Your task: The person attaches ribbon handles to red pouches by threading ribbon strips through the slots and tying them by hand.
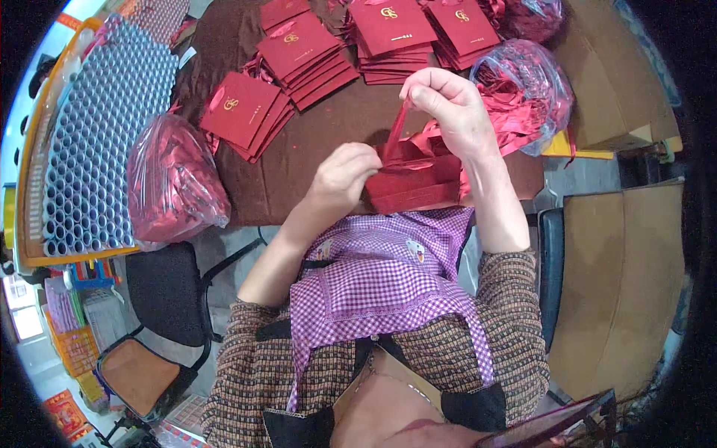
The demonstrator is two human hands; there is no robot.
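Observation:
A red paper gift bag point(414, 183) lies tilted at the near edge of the table, in front of my apron. My left hand point(345, 178) pinches the bag's upper left corner, its fingers closed around the edge. Above the bag, my right hand point(454, 108) grips a red ribbon point(396, 134) between thumb and fingers. The ribbon runs taut from those fingertips down to the bag's rim beside my left hand. More loose red ribbon spills from a clear plastic bag point(523, 93) just right of my right hand.
Stacks of finished-looking red bags point(305, 56) line the far side of the brown-covered table point(328, 116). A plastic sack of red material point(178, 179) sits at the left, beside a rack of grey-blue tubes point(104, 142). Cardboard boxes point(620, 276) stand right, a chair point(142, 373) lower left.

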